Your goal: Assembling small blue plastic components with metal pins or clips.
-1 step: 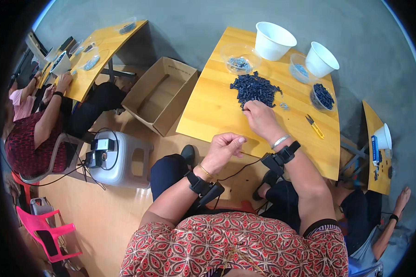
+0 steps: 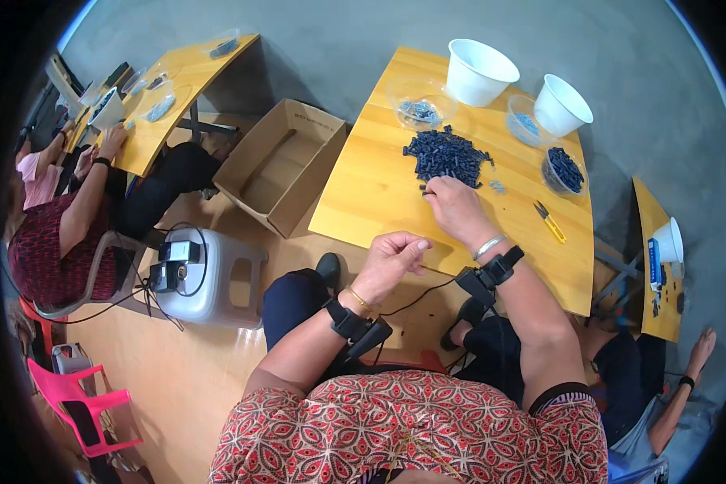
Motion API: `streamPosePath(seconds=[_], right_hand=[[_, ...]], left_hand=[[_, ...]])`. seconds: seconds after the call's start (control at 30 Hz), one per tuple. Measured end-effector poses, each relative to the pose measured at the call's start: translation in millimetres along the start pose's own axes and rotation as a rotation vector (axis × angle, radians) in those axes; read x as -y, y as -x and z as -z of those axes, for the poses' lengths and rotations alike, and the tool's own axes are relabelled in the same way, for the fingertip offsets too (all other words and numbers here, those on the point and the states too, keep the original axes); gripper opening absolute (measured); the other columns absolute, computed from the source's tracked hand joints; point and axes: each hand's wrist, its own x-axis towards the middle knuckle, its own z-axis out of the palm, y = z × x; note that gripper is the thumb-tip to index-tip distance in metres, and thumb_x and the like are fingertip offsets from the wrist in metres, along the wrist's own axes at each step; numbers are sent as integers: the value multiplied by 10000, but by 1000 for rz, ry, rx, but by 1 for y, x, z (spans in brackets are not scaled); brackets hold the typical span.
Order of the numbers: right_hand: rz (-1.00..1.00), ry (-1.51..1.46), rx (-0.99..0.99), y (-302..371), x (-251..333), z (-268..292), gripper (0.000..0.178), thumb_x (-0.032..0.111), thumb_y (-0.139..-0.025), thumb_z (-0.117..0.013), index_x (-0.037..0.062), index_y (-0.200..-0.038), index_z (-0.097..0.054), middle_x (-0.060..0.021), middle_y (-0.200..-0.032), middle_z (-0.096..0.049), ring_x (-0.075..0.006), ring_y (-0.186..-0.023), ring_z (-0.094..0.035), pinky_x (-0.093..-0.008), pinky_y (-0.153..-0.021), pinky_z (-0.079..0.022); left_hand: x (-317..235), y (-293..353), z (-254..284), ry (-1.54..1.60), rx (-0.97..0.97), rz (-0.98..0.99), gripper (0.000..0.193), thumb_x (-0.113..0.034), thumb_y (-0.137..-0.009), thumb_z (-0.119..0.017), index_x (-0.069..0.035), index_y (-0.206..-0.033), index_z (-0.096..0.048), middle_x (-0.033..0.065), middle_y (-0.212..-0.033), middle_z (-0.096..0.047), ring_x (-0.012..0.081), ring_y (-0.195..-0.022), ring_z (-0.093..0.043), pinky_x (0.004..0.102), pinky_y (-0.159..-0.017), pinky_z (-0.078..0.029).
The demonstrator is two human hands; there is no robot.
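Note:
My right hand [image 2: 457, 208] is at the near edge of a heap of small dark blue plastic pieces [image 2: 446, 156] on the wooden table [image 2: 363, 189]. Its thumb and fingers pinch one small dark piece [image 2: 424, 189]. Closer to me, above the table's front edge, my left hand [image 2: 391, 260] is closed, thumb pressed against curled fingers; whatever it may hold is too small or hidden. A few tiny light-coloured bits [image 2: 497, 186] lie right of the heap. Yellow thread snips [image 2: 550, 222] rest farther right.
Behind the heap stand a clear bowl of grey-blue bits [image 2: 419, 111], two white tubs [image 2: 481, 73], and another clear bowl [image 2: 524, 125]. A small tub of dark pieces [image 2: 564, 169] is at the right. Left are an open cardboard box [image 2: 278, 169], a plastic stool [image 2: 210, 278] and a seated co-worker.
Both hands keep nearly the same place and pose. The small dark piece at my right fingertips shows a little more clearly, just off the heap's edge.

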Motion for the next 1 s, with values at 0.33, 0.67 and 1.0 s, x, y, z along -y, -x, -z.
streamPosePath(seconds=[0.33,0.67,1.0], right_hand=[[-29,-201,-64,39,24,16,53,52,-767,-540,24,-787,-500,-145,-751,-539,-348,-742,-538,-421,-654,-439],[5,-361,-109,77,23,33,78,-4,-757,-513,3,-832,-530,-163,-785,-546,-347,-756,-542,-396,-668,-456],[-218,-13,-165,54,-95,61,74,26,-769,-525,30,-838,-554,-152,-800,-572,-345,-774,-556,-406,-676,-457]], left_hand=[[-5,0,-3,98,-42,33,179,-141,-885,-544,11,-952,-611,21,-701,-566,84,-602,-532,270,-608,-540],[-1,-1,-10,100,49,105,100,-74,-864,-557,6,-889,-610,56,-743,-601,119,-644,-574,292,-607,-544],[-5,-2,-10,166,61,118,89,-48,-851,-563,8,-899,-613,51,-728,-595,113,-628,-563,283,-608,-535]])
